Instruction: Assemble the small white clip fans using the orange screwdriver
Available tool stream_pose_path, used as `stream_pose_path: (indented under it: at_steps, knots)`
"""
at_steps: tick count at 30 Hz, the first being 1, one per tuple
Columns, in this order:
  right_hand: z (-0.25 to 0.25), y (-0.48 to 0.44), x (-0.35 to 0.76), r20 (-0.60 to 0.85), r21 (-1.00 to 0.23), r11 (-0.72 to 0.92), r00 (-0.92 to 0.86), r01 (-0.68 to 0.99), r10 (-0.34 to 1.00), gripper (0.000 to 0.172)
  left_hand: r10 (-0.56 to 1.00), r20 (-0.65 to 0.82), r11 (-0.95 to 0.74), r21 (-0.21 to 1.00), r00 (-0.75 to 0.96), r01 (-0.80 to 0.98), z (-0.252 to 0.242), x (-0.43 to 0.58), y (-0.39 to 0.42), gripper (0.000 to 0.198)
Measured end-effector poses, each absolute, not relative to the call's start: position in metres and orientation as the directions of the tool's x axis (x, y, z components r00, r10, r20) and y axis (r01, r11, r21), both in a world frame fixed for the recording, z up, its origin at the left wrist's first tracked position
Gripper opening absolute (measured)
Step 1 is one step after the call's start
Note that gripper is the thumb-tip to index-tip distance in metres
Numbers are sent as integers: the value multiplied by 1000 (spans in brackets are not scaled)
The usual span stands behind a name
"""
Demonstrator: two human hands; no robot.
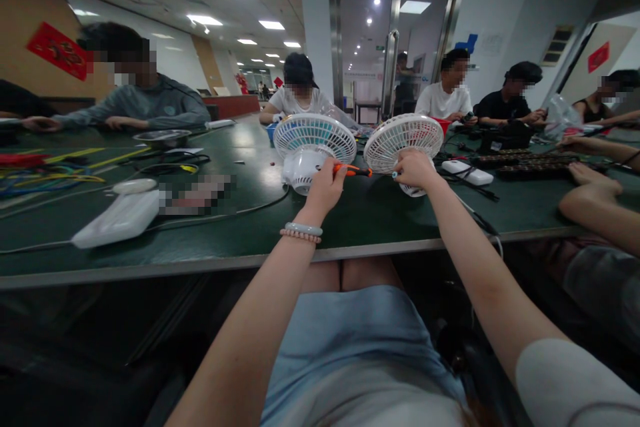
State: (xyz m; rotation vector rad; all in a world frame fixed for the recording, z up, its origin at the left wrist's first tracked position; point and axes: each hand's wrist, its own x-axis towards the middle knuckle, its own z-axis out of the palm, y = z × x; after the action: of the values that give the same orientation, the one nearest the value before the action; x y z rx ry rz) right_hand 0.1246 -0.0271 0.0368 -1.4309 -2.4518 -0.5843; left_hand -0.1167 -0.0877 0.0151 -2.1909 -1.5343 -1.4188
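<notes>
left hand [325, 187] closed around orange-handled screwdriver [353, 171], centre of frame | right hand [415, 170] gripping right white plastic round-grille fan [403, 141] | step: likely screw work on fan | next: seat tip squarely

1. The table [380, 213] is dark green with a pale grey edge.
2. The left fan [314, 137] has a white grille over light blue blades and a white body.
3. The right fan [403, 140] is white all over its grille.
4. The screwdriver [354, 171] has an orange handle with black parts.
5. The left hand [325, 188] wears two bracelets [301, 231]: one pale jade green, one of pinkish-brown beads.
6. The skirt [350, 340] on the lap is light blue.
7. The power strip [467, 172] is white.
8. The wires [45, 177] at far left are yellow, blue and red.
9. The wall hanging [59, 50] is red on a tan wall.
</notes>
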Motion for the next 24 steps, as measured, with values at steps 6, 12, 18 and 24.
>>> stream_pose_path:
  at_steps: [6, 12, 18, 24]
  knots:
    - [37, -28, 124, 402, 224, 438, -492, 871, 772, 27, 661, 748, -459, 333, 65, 824, 17, -116, -89, 32]
    - [37, -28, 125, 406, 223, 440, -493, 870, 769, 28, 647, 760, -516, 374, 64, 771, 19, -115, -91, 28]
    - [38, -29, 124, 404, 214, 431, -481, 876, 778, 28, 655, 753, -557, 429, 59, 711, 18, -116, -89, 28]
    - [37, -28, 124, 399, 220, 436, -488, 873, 776, 27, 594, 804, -599, 423, 23, 680, 14, -115, -85, 26]
